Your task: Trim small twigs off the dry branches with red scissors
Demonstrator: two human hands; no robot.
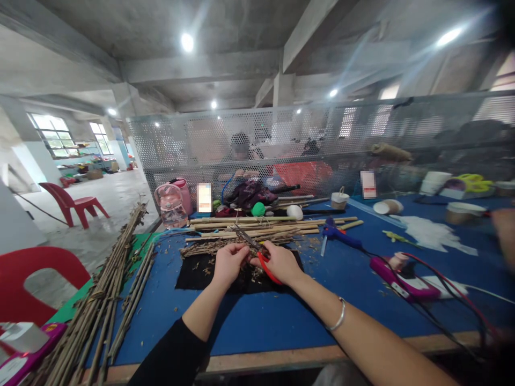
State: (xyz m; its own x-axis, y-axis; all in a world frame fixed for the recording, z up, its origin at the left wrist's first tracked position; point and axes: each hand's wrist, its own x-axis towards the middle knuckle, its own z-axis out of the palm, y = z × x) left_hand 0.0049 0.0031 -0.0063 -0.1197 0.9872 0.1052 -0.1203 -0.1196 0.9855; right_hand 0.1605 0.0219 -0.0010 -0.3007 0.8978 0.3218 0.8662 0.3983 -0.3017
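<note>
Over a black cloth in the middle of the table, my right hand is closed around red-handled scissors. Their dark blades point up and to the left. My left hand is pinched beside them, thumb against fingers; whatever lies between its fingertips is too small to make out. Dry plant scraps are scattered on the cloth under both hands. Just beyond lies a bundle of thin dry twigs, partly hidden by my hands and the scissors. Pale sticks lie behind it.
Long dry stalks lie along the left table edge. A blue glue gun and a purple power strip with cables are on the right. A green ball, a pink bag and a mesh partition stand behind.
</note>
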